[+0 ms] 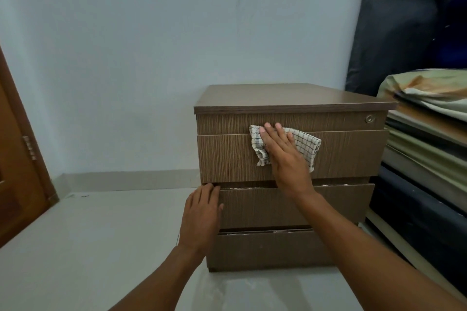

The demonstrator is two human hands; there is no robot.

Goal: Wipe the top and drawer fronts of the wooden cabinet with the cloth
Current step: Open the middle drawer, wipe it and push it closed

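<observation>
Your right hand (283, 156) presses the cloth (303, 142) flat, fingers spread, on the cabinet (290, 98) top drawer front (227, 156); wipe along the grain, left hand (201, 217) open, bracing the middle drawer (328, 206).

Bare floor (101, 235) lies open at lower left beside the wooden cabinet (290, 159). At right, stacked bedding (424, 134) presses close against it; a wall (151, 45) stands behind.

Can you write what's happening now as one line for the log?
step: wiping drawer front | right hand: flat on cloth | left hand: on cabinet edge
</observation>
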